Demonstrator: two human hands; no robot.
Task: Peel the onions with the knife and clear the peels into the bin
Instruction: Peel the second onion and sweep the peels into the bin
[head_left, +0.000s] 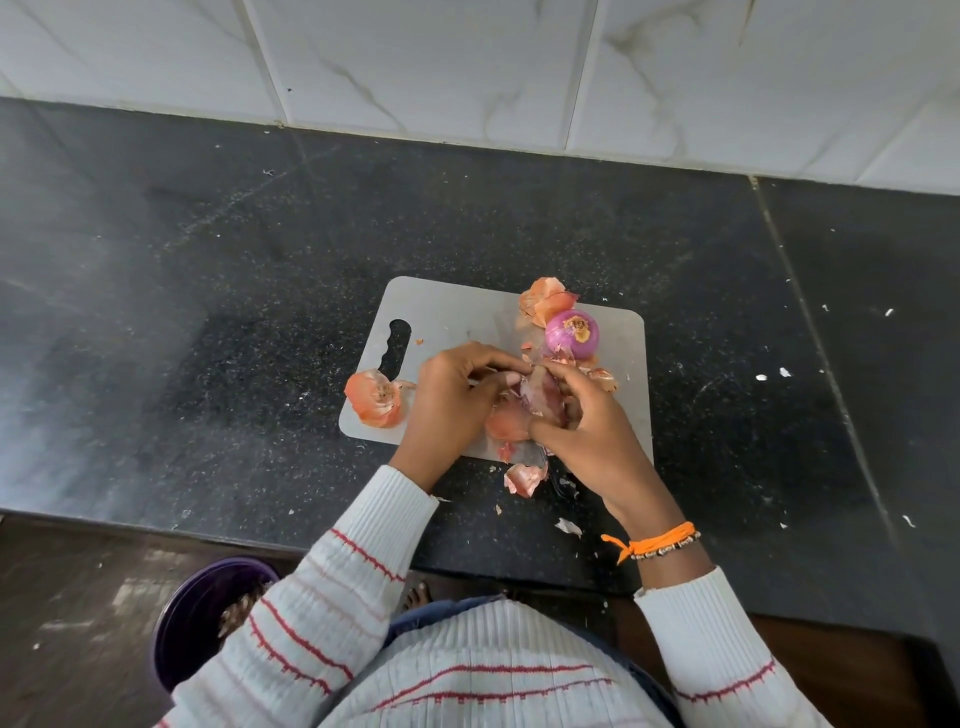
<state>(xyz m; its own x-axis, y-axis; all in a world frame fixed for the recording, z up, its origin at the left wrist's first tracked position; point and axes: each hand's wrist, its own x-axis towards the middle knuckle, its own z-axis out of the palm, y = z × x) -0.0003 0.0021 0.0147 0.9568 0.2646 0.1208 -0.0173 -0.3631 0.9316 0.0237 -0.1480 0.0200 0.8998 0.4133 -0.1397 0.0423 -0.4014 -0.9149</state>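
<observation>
Two hands meet over the near edge of the grey cutting board (452, 306), and we read this as mid-peel on a second onion. Left hand (451, 402) curls its fingers around the onion in hand (540, 392), steadying it above the board; right hand (584, 415) pinches at its skin from the other side, probably so loose skin drops onto the board. We see no knife; it may be hidden under the hands. That onion looks pale pink-purple, papery skin partly lifted, mostly covered by fingers. Peeled onion (572, 333) sits at the board's far right, glossy purple, root end up, set aside out of the way. Orange peels (375, 397) lie on the board's left corner, more behind the peeled onion and on the black counter (208, 312). Purple bin (208, 618) stands on the floor at our lower left, within reach for clearing.
</observation>
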